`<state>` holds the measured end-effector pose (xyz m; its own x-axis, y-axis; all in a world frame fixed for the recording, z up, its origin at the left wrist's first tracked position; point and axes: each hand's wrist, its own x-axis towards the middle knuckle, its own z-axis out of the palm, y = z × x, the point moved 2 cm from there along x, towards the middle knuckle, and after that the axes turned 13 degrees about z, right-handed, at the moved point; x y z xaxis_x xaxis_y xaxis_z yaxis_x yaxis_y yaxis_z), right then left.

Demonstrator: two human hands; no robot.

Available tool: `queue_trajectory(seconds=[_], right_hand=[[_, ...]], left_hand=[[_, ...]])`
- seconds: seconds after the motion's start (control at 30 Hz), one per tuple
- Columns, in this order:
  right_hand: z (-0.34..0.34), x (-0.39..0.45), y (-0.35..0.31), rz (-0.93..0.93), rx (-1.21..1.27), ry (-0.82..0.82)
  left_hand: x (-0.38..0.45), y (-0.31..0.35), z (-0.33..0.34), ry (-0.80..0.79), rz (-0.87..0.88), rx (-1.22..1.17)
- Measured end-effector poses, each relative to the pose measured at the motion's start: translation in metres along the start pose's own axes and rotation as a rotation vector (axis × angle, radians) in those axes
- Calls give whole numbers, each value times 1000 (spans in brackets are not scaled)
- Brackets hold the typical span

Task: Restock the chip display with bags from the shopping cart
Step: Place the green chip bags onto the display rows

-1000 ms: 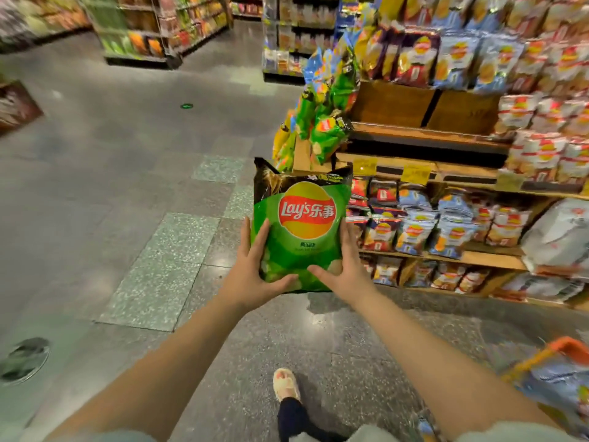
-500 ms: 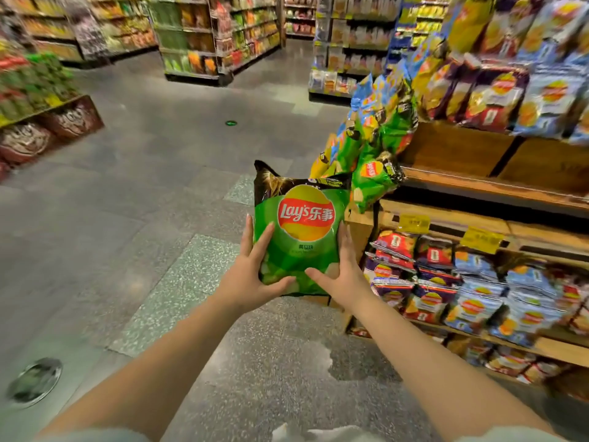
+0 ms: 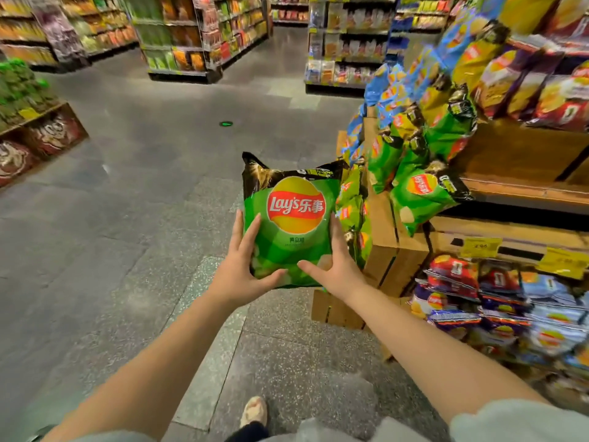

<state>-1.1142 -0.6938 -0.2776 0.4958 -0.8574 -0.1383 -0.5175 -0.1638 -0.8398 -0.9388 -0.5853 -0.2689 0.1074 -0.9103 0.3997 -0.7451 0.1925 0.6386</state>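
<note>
- Green chip bag [image 3: 291,218], frame centre: upright, long axis vertical, black top seam up, logo facing camera.
- Left hand [image 3: 243,269] and right hand [image 3: 334,266] grasp its lower sides.
- Chip display [image 3: 411,186] just right.

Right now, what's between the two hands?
Head view: only the green Lay's bag, held upright between left hand and right hand.

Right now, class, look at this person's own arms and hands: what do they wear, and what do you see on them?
Both forearms are bare from wrist to near the elbow. Pale grey-white sleeve cuffs show at the bottom edge, clearest on the right arm. The left hand and right hand wear no gloves; no rings, watch or bracelets are visible. The fingernails look short and plain.
</note>
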Motion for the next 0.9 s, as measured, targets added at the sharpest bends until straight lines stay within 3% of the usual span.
queue_trajectory(seconds=[0.33, 0.67, 0.9], right_hand=[[33, 113, -52, 133, 68, 133], [9, 216, -16, 259, 178, 207], [-43, 281, 1, 316, 248, 364]], left_hand=[[118, -109, -51, -162, 123, -67], [240, -169, 3, -320, 181, -174], [355, -177, 49, -453, 271, -214]])
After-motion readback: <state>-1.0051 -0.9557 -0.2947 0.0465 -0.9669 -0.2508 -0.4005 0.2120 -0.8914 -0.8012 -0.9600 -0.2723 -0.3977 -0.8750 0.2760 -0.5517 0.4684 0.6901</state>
